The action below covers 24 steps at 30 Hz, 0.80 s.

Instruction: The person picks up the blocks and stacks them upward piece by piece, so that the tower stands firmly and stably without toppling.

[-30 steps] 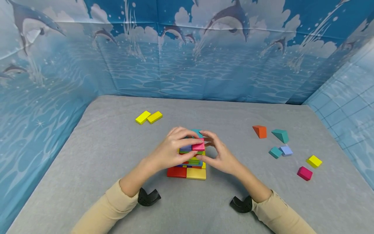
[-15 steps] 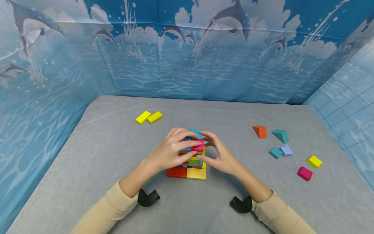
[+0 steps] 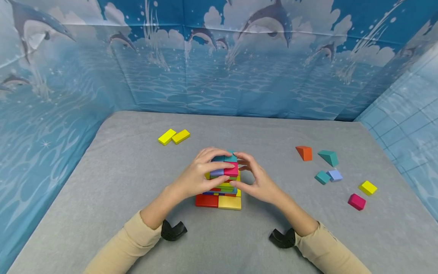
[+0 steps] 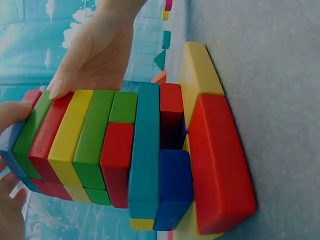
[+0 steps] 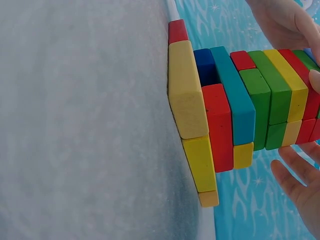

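A tower of coloured blocks [image 3: 230,202] stands on the grey cloth in the head view, red and pale yellow at its foot. My left hand [image 3: 193,177] reaches round its top from the left. Its index finger lies over the pink block [image 3: 231,172] and its thumb is at the front. From the other side, my right hand [image 3: 258,182] holds the tower with its thumb on the front and bent fingers towards the back. Teal blocks [image 3: 230,158] and a lilac block [image 3: 216,172] share the top layer. In the left wrist view, the right thumb [image 4: 59,88] touches the upper layers.
Two yellow blocks [image 3: 180,136] lie at the back left. On the right are an orange wedge [image 3: 304,153], a teal wedge [image 3: 328,157], a small teal block [image 3: 322,177], a light blue block [image 3: 335,175], a yellow block [image 3: 367,187] and a crimson block [image 3: 357,201].
The left fingers have shifted slightly over the top layer, so more of the teal and lilac blocks shows. The pink block has moved slightly left. My right hand keeps its place.
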Tool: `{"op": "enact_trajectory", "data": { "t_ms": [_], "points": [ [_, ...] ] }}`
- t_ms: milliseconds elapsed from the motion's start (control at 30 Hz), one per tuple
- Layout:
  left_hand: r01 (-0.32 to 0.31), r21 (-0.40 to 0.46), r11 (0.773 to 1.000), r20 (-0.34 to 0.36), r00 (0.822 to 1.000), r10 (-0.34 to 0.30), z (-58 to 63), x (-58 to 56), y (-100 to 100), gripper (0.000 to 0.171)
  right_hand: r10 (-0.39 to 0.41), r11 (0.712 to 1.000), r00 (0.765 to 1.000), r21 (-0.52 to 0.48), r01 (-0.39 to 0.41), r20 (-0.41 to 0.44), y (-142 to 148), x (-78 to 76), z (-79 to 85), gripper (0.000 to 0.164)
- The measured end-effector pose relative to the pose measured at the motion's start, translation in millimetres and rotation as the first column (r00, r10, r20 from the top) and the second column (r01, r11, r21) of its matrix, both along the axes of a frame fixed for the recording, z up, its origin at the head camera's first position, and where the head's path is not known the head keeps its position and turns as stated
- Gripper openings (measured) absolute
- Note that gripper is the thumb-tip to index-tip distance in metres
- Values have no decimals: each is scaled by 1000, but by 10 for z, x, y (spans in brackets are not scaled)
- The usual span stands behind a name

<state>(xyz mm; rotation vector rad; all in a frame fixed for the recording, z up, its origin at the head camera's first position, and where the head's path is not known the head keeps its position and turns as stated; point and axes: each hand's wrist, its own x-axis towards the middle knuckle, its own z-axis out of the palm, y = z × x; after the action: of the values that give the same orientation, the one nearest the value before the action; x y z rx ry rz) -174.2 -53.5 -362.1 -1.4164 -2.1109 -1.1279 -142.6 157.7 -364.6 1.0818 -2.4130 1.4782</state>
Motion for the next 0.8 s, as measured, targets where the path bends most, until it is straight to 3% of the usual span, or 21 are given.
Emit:
{"op": "enact_trajectory", "data": {
  "t_ms": [67,133,200,300,400,467,533,800],
  "points": [
    [-7,24,1000,73,997,5,-16,-2,-11,44,-5,1000,1000,5,5,4,-4,2,5,72],
    [-12,56,998,184,983,1,-42,-9,-33,54,-11,1000,1000,8,11,16,-9,3,12,72],
    [-18,83,996,302,953,-8,-79,-20,-67,65,-21,1000,999,13,21,28,-11,7,18,71],
    [3,123,992,443,895,-57,-125,-41,-121,75,-33,999,998,16,32,47,-15,14,26,71],
    [31,163,986,522,846,-113,-170,-55,-163,76,-38,999,998,17,37,54,-14,20,27,71],
    [41,187,982,544,828,-138,-191,-56,-174,74,-36,999,998,17,35,53,-15,21,25,71],
    [37,194,980,551,822,-140,-212,-55,-174,73,-33,999,998,14,32,51,-13,22,23,70],
    [15,191,981,549,827,-120,-242,-51,-156,72,-34,999,998,24,32,49,-7,28,25,72]
  ]
}}
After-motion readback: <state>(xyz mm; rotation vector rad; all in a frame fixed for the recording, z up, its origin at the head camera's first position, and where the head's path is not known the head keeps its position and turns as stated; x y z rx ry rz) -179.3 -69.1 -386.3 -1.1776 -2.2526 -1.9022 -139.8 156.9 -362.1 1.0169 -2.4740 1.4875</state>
